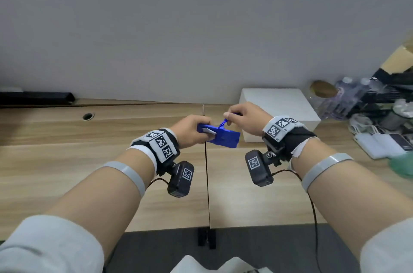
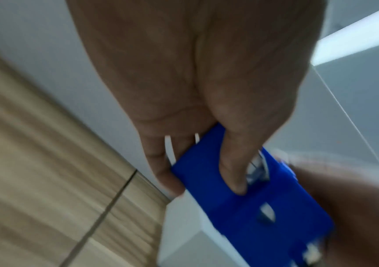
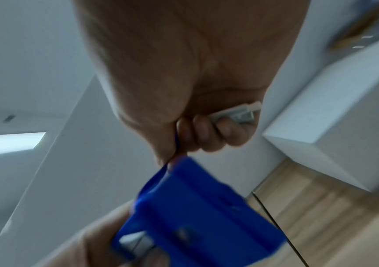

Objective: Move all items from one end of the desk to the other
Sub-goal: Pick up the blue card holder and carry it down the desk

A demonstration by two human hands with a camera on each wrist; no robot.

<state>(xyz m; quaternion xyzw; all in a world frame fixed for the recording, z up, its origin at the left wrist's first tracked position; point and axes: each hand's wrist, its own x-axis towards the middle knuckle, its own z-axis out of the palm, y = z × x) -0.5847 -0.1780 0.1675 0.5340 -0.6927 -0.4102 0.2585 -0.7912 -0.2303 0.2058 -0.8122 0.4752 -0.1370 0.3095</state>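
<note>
**— Where is the thing you're moving, and who has it?**

Both hands do. At the centre of the head view my left hand pinches the left end of the blue card holder, thumb on the face, fingers under the edge. It sits in the air above the seam where the two desk panels meet, touching nothing on the desk.

**— And the other hand?**

Just right of it, my right hand pinches the blue strap that loops up from the holder's top edge. In the right wrist view the other fingers of that hand curl round a small grey clip; I can't tell what it belongs to.

**— Which way does the holder lie?**

Its long axis runs left to right across the frame, slightly down toward the right. The left hand carries the body, the right only the strap, so I judge the left hand is the one placed to take it on toward the bare left part of the desk.

**— What's around you?**

Upper left, a black bar lies against the wall, with a round cable hole in the light wood near it. Right of centre stands a white box, just behind my right hand. At the far right edge there's a crowd: water bottles, white power banks, dark cables, something green at the border, all blurred. A plain grey wall fills the upper frame.
</note>
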